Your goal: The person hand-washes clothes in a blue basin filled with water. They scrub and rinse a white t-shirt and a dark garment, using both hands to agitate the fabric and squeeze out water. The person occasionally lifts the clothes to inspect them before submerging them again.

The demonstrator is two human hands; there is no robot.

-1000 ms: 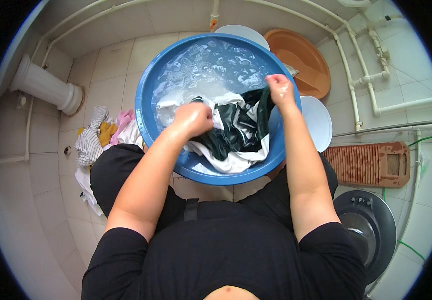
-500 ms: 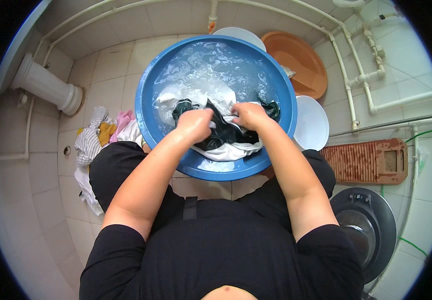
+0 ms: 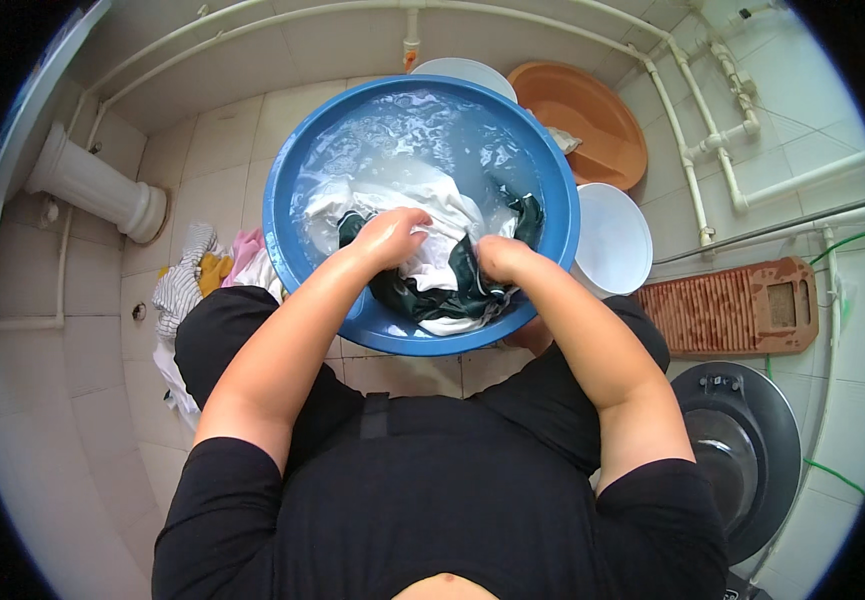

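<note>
A wet white and dark green garment lies bunched in soapy water inside a large blue tub, near its closer side. My left hand is over the white cloth, fingers stretched out and slightly bent, with nothing visible in its grasp. On the other side my right hand is closed on a dark green part of the garment, its fingertips partly hidden by the cloth. More white fabric spreads into the water beyond my hands.
Loose clothes are piled on the tiled floor at left. An orange basin, a white basin, a brown washboard and a black basin stand at right. White pipes run along the walls.
My left hand has come off the dark cloth and moved slightly up. The garment has opened out, showing more white in the middle, and the dark green part has shifted toward the right hand.
</note>
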